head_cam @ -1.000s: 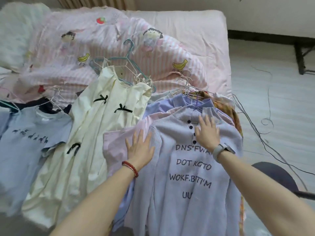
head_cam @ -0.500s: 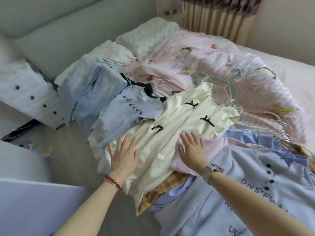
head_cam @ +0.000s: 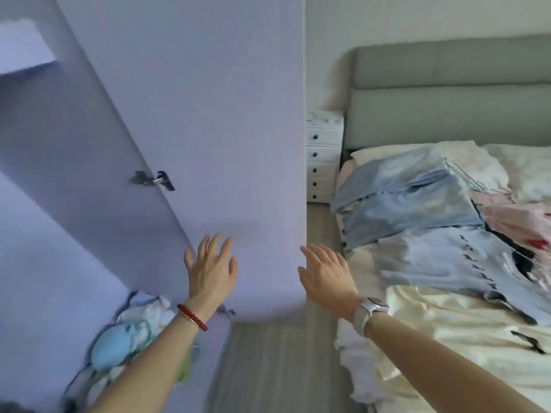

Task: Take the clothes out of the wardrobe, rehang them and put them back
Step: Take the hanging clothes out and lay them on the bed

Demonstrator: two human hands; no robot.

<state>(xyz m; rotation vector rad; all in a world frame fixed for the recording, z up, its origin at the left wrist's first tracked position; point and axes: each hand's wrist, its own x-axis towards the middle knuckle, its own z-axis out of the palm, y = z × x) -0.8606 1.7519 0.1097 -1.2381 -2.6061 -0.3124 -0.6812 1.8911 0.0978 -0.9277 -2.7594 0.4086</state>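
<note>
An open wardrobe door (head_cam: 208, 120) fills the left and middle of the head view, with a metal hinge (head_cam: 153, 180) on its inner side. My left hand (head_cam: 212, 268) is raised in front of the door's lower part, fingers spread, holding nothing. My right hand (head_cam: 326, 271) hovers just right of the door's edge, fingers straight and empty, with a watch on the wrist. Clothes lie spread on the bed at right: folded light blue garments (head_cam: 408, 198), a pale blue shirt with dark print (head_cam: 447, 260) and a cream dress with black bows (head_cam: 465, 332).
A grey headboard (head_cam: 447, 93) backs the bed. A white drawer unit (head_cam: 323, 156) stands between the wardrobe and the bed. A heap of white and blue items (head_cam: 125, 344) lies low inside the wardrobe. A wooden floor strip (head_cam: 274, 368) runs between the wardrobe and the bed.
The view has swung left from the bed to the wardrobe door. Both hands have lifted off the clothes and now hang in the air near the door.
</note>
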